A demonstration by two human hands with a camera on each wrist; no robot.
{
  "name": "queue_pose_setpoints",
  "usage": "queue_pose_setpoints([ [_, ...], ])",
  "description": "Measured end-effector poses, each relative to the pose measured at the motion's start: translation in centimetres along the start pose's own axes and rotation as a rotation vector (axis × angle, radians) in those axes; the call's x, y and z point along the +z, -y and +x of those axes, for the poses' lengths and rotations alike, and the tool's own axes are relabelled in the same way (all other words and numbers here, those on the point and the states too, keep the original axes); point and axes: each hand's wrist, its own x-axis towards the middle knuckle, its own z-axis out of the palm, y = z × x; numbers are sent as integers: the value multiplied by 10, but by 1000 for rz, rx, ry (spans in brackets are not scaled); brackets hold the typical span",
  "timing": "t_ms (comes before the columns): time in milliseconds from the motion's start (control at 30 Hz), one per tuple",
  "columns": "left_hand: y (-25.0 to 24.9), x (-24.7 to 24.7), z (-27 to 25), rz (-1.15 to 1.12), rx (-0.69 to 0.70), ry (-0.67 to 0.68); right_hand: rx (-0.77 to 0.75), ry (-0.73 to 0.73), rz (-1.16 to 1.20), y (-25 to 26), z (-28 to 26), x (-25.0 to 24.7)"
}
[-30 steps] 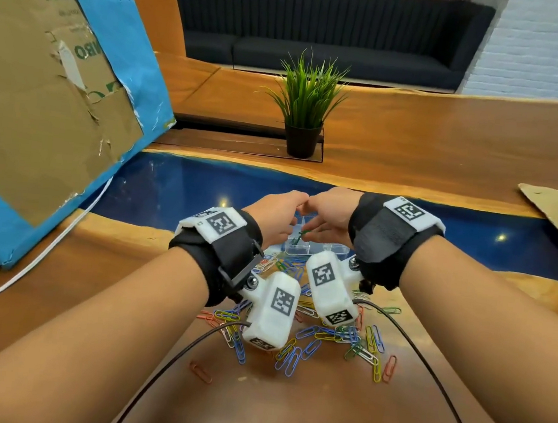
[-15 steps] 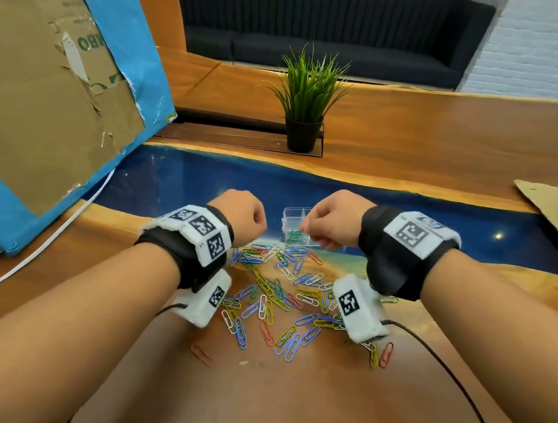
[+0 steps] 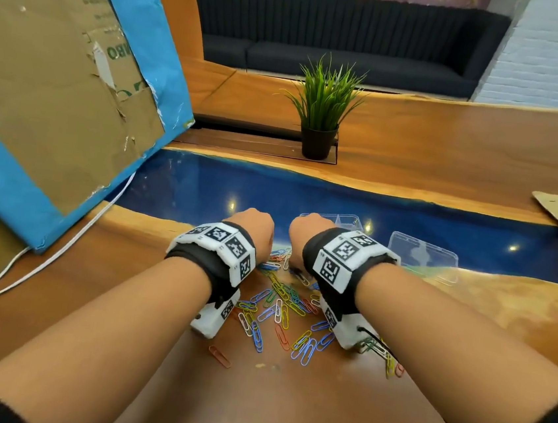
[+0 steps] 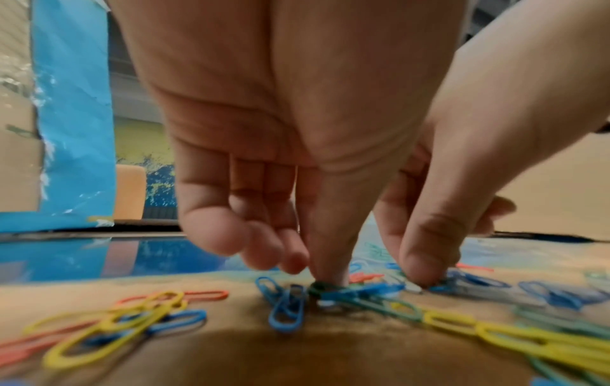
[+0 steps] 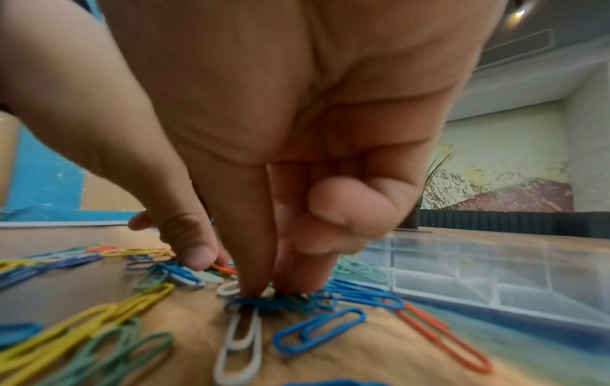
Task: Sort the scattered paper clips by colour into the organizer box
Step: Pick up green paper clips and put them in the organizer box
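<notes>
My left hand (image 3: 254, 229) and right hand (image 3: 306, 235) dip curled fingertips into the scattered paper clips (image 3: 286, 310), each pressing on a clip, whether gripped I cannot tell; next comes a clean single-colour lift to the organizer box (image 3: 347, 219) just beyond

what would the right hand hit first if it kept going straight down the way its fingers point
Most likely the heap of paper clips directly under it. The right hand points almost straight down, its fingertips already at a blue and a green clip, with the wooden table just beneath. Whether it already grips one is unclear.
</notes>
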Motion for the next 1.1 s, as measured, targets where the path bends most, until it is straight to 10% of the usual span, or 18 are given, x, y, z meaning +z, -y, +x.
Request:
queue_pose_setpoints([
  [300, 11, 5, -1, -12, 15, 3, -5, 12, 105, -4, -2, 7],
  [1100, 16, -8, -24, -216, 92, 41, 64, 154, 1313, -69, -34, 14],
])
